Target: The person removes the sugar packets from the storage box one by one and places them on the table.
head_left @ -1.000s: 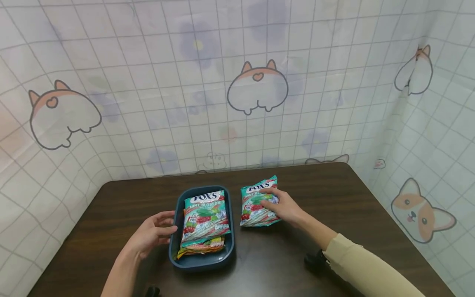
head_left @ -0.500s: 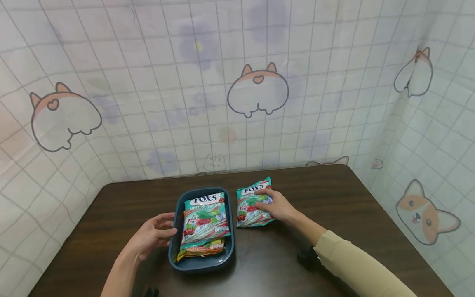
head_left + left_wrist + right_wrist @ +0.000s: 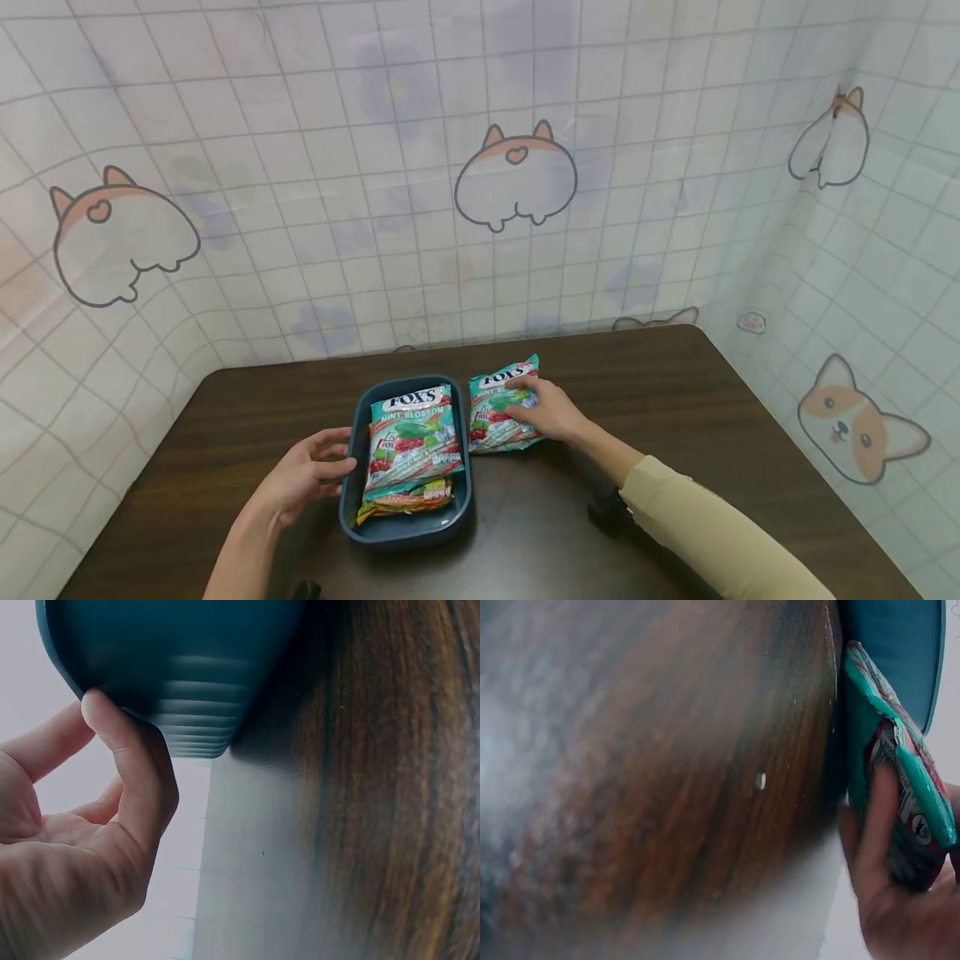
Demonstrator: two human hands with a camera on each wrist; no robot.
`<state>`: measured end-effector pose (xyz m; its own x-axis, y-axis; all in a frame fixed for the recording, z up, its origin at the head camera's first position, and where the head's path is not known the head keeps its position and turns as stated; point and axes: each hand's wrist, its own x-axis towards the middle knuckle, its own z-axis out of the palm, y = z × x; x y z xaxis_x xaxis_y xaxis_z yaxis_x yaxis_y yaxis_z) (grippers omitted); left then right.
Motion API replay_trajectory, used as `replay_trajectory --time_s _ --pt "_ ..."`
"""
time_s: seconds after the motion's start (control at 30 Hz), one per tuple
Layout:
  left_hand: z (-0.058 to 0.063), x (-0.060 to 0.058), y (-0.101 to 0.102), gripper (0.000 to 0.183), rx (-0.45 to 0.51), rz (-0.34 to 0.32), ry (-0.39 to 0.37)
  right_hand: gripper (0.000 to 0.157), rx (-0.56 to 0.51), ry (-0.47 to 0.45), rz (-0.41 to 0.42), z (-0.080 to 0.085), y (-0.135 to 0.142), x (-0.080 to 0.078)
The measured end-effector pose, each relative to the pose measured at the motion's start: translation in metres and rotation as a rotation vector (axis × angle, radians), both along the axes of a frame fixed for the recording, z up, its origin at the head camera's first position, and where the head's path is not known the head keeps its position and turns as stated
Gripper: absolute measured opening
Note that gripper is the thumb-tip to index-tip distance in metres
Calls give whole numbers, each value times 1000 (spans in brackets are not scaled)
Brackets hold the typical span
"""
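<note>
A dark blue plastic bin (image 3: 405,533) stands on the brown table. Inside lies a teal Fox's Mint Blossom candy bag (image 3: 412,442), partly covering an orange-yellow candy packet (image 3: 408,500). At the bin's left wall is my left hand (image 3: 303,475), its relaxed fingertips touching the outside near the rim; the left wrist view also shows this contact at the bin (image 3: 202,682). My right hand (image 3: 553,410) grips a second teal Fox's candy bag (image 3: 495,417) between thumb and fingers, on the table close beside the bin's right wall. The right wrist view shows that bag's edge (image 3: 900,757).
The dark wood table (image 3: 637,392) runs back to a wall covering (image 3: 517,275) with a grid and dog prints. More of that covering rises on the right side. A small dark object (image 3: 609,510) lies beneath the right sleeve (image 3: 712,525).
My right hand has slid the second candy bag left along the table, closing the gap to the bin. The left hand and the bin have stayed nearly still.
</note>
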<state>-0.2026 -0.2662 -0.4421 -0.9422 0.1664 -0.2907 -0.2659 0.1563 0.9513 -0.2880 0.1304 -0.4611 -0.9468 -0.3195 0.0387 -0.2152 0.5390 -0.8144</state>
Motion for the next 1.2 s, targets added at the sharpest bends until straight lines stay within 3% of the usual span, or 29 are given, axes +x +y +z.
replay_trajectory --time_s 0.17,0.37,0.7,0.87,1.0,1.2 --pt "-1 -2 3 61 -1 -4 14 48 62 84 -27 1 1 -3" --pt "-3 1 3 61 9 -3 2 50 96 81 -55 -3 3 2" --pt "-1 -1 1 60 12 5 7 52 24 139 -85 15 3 8" --pt "0 0 0 62 11 -7 11 49 -186 -6 -47 29 -9 18" --pt "0 0 -1 62 8 -16 17 47 -367 -157 40 38 -22 28" --pt "-4 2 -2 63 4 -25 13 55 -509 -360 142 47 -40 39"
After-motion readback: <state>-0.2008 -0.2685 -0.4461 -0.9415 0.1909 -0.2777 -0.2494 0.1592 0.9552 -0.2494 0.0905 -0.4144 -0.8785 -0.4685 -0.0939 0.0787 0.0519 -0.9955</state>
